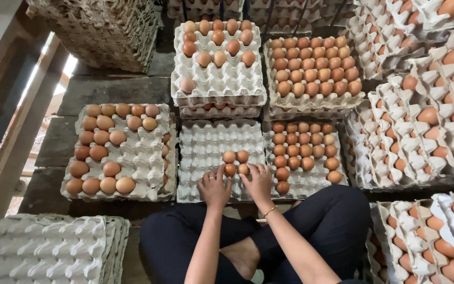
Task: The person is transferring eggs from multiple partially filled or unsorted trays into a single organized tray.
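Note:
A grey pulp egg tray (206,144) lies on the floor in front of me, holding several brown eggs (236,156) near its front right. My left hand (214,188) rests on the tray's near edge, fingertips touching the front-left egg (230,170). My right hand (258,181) sits beside it, fingertips on the front-right egg (243,169). Both hands have fingers curled over these eggs as they sit in the cups. I sit cross-legged in dark trousers (337,221).
A partly filled tray (143,158) lies to the left, another (311,184) to the right. Stacked trays with eggs (219,84) (313,100) stand behind. More egg stacks (426,126) crowd the right. Empty trays (53,247) are piled at near left.

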